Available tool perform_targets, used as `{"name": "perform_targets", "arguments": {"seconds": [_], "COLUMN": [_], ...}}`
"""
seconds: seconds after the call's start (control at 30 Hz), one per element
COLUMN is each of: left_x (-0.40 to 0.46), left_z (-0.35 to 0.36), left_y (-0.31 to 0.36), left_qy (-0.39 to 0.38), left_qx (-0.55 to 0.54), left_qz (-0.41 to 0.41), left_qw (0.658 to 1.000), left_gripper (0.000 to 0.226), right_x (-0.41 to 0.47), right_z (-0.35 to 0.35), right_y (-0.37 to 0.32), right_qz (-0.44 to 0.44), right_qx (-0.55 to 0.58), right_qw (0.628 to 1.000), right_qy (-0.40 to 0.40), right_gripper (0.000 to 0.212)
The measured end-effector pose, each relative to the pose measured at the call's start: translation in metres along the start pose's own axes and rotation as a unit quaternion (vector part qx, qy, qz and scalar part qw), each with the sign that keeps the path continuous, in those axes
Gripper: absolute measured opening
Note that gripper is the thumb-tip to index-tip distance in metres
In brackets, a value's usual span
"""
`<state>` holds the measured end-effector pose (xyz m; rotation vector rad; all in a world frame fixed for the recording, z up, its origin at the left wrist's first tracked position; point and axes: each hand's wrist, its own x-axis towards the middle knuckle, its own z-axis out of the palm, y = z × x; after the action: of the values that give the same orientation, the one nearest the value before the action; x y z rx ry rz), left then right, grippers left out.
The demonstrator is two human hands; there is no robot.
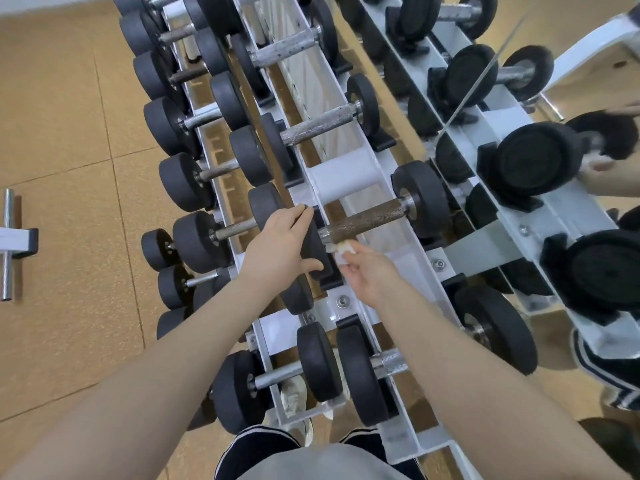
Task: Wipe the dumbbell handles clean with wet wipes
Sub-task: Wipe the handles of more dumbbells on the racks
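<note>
The person is in the middle of the job. The right hand (370, 275) pinches a crumpled white wet wipe (341, 249) with curled fingers and holds it against the near end of a dumbbell handle (367, 221). This handle is brown and looks rusty, with a rough, criss-cross bumpy skin. It belongs to a dumbbell lying on the top rail of a white metal rack (408, 265).

The left hand (280, 247) curls its fingers and thumb round the edge of the black weight (311, 244) at the left end of that same dumbbell, likely to keep it from rolling. The weight is a thick round disc that looks like dull rubber.

How much is done is hard to say. The wipe has a yellowish stain, so it has probably picked up some dirt already. The brown handle has most of its length yet to be rubbed. Farther up the rack lie a grey bumpy handle (318, 124) and a speckled, worn one (287, 48), and I cannot tell whether they are clean. Close to the person, a shiny smooth silver handle (389, 362) sits between two black discs. Many smaller dumbbells wait on the lower row (214, 168).

The floor (62, 133) is tan and grainy like cork. A mirror (571, 98) on the right repeats the rack.
</note>
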<state>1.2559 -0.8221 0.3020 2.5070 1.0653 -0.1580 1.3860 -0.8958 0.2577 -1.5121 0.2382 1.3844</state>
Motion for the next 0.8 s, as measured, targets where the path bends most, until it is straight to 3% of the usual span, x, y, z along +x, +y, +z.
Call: {"name": "perform_targets", "arguments": {"seconds": [0.17, 0.27, 0.37, 0.47, 0.57, 0.67, 0.7, 0.73, 0.8], "left_x": [0.001, 0.001, 0.001, 0.000, 0.000, -0.001, -0.001, -0.002, -0.002], "left_z": [0.000, -0.001, 0.000, 0.001, 0.001, 0.001, 0.000, -0.001, -0.002], "left_y": [0.001, 0.000, 0.000, 0.002, 0.001, 0.001, 0.002, 0.002, 0.002], "left_qy": [-0.009, -0.007, -0.005, -0.006, -0.006, -0.011, -0.011, -0.010, -0.009], "left_qx": [0.000, -0.005, -0.005, 0.001, -0.003, -0.007, -0.008, -0.010, -0.015], "left_qz": [-0.004, -0.005, -0.007, -0.008, -0.007, -0.009, -0.009, -0.010, -0.010], "left_qw": [1.000, 1.000, 1.000, 1.000, 1.000, 1.000, 1.000, 1.000, 1.000], "left_gripper": [0.086, 0.086, 0.085, 0.085, 0.086, 0.086, 0.085, 0.085, 0.084], "right_x": [-0.002, 0.010, 0.014, 0.014, 0.003, -0.017, -0.024, -0.030, -0.033], "right_z": [-0.008, -0.033, -0.029, -0.005, -0.001, -0.018, -0.027, -0.035, -0.040], "right_y": [-0.013, -0.037, -0.035, -0.015, 0.000, -0.006, -0.012, -0.020, -0.036], "right_qz": [-0.014, -0.035, -0.062, -0.010, 0.034, -0.036, -0.111, -0.205, -0.379], "right_qx": [0.123, 0.246, 0.260, 0.216, 0.157, -0.009, -0.102, -0.204, -0.419], "right_qw": [0.992, 0.967, 0.962, 0.976, 0.986, 0.999, 0.988, 0.952, 0.811], "right_qy": [0.028, 0.050, 0.052, -0.003, -0.034, -0.015, 0.041, 0.101, 0.150], "right_gripper": [0.044, 0.041, 0.050, 0.056, 0.048, 0.042, 0.041, 0.039, 0.038]}}
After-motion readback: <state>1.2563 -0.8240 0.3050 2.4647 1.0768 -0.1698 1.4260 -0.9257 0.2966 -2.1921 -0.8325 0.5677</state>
